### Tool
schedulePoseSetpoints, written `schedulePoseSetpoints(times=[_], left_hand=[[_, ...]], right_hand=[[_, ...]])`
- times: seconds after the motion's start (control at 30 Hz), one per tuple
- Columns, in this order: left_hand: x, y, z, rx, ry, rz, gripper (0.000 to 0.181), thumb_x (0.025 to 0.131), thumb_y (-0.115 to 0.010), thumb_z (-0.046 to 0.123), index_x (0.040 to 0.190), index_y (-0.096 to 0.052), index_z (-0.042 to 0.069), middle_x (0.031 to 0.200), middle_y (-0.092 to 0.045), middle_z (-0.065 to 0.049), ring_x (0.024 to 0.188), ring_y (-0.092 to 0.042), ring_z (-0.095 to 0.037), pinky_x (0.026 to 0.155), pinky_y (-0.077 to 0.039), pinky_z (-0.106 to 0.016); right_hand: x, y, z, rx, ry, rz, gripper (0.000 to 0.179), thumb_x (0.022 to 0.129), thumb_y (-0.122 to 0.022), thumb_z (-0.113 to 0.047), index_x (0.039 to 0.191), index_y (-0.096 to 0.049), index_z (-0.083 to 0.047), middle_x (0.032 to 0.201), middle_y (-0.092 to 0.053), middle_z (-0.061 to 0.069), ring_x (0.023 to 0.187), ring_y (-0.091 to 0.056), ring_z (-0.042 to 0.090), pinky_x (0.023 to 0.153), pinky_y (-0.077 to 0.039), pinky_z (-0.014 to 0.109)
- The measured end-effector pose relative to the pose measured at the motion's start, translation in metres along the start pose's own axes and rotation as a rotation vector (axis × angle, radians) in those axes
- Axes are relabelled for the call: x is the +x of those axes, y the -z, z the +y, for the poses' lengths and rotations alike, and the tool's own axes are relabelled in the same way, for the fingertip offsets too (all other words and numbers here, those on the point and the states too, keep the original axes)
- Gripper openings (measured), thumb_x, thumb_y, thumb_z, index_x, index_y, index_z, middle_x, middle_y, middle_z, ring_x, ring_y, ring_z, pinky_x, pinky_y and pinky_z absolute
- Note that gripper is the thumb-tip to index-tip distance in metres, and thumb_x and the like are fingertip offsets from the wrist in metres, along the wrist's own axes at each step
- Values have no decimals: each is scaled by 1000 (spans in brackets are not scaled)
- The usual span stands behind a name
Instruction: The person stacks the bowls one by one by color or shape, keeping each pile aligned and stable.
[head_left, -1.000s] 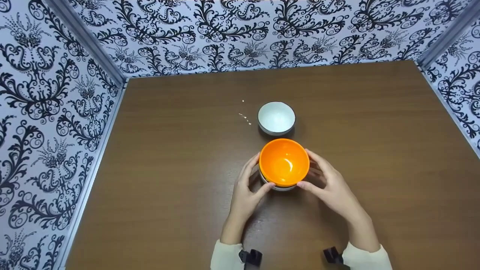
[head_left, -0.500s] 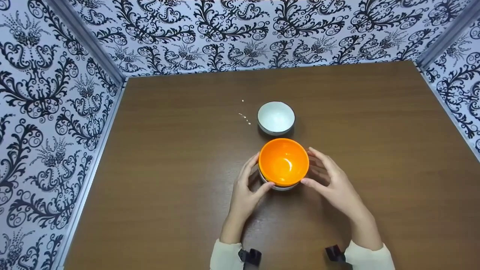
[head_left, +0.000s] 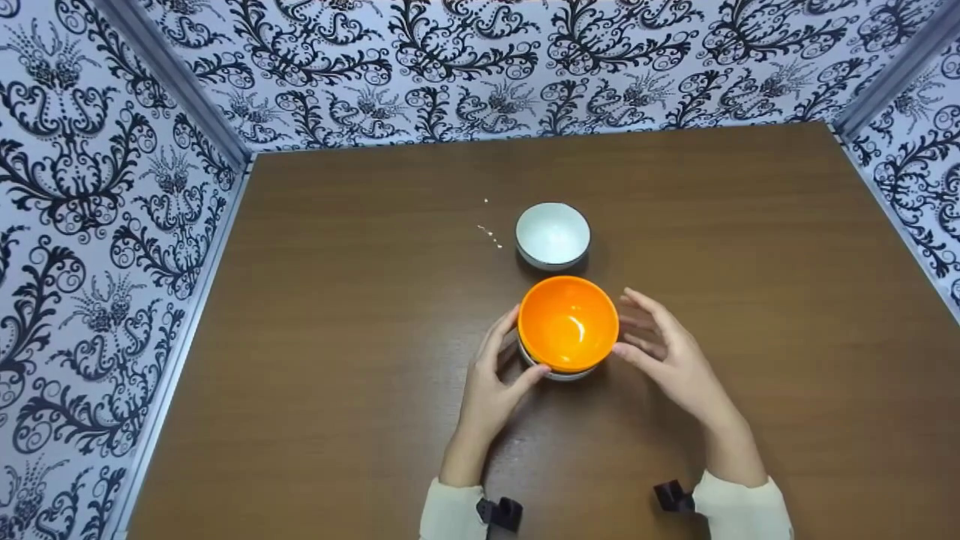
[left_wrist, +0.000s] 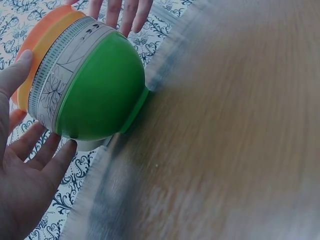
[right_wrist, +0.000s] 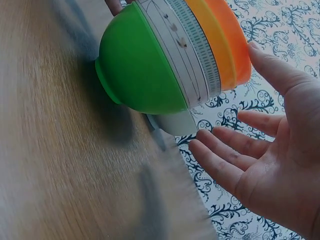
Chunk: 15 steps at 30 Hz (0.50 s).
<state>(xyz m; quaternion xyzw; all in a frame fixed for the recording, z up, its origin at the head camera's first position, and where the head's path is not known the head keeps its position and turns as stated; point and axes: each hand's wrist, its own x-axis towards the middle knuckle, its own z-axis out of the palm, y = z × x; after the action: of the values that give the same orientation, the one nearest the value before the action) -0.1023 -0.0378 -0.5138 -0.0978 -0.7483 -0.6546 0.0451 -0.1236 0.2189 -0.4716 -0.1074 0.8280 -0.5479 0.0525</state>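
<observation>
A stack of nested bowls stands on the brown table [head_left: 360, 337]. At its bottom is a green bowl [left_wrist: 102, 95], with white patterned rims [left_wrist: 55, 85] above it and an orange bowl [head_left: 562, 319] on top. My left hand [head_left: 487, 386] holds the stack from the left: the thumb lies at the orange rim, the other fingers round the side. On the right, my right hand [head_left: 679, 371] is spread beside the stack, its thumb tip close to the orange rim. In the right wrist view its fingers [right_wrist: 220, 165] show a gap from the bowls.
A separate white bowl [head_left: 553, 234] stands just behind the stack. Small pale specks [head_left: 491, 236] lie left of it. Black-and-white patterned walls [head_left: 480, 75] bound the table at the back and both sides.
My right hand has let go of the stack and shifted slightly to the right, away from the rim. The left hand and the bowls have stayed in place.
</observation>
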Motion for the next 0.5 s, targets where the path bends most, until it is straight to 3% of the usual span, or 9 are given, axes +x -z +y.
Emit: schedulePoseSetpoints(times=[0.17, 0.23, 0.5], left_hand=[[0, 0, -1, 2, 0, 0, 81, 85, -78, 32, 154, -38, 20, 155, -43, -2, 137, -51, -21, 113, -45, -40], [-1, 0, -1, 4, 0, 0, 80, 85, -78, 33, 154, -38, 21, 155, -43, -2, 137, -51, -22, 113, -45, -41], [-1, 1, 1, 16, 21, -2, 81, 84, -78, 35, 154, -38, 22, 155, -43, -1, 137, -50, -20, 113, -45, -39]], right_hand=[[6, 4, 3, 32, -13, 4, 69, 95, -69, -16, 154, -34, -10, 151, -44, 17, 132, -54, 32, 101, -50, 18], [9, 5, 2, 49, -15, 8, 68, 95, -67, -14, 154, -34, -9, 150, -45, 17, 132, -53, 34, 97, -48, 10], [26, 9, 4, 77, -7, 4, 63, 97, -64, -12, 152, -35, -7, 147, -46, 15, 132, -52, 35, 95, -49, 9]])
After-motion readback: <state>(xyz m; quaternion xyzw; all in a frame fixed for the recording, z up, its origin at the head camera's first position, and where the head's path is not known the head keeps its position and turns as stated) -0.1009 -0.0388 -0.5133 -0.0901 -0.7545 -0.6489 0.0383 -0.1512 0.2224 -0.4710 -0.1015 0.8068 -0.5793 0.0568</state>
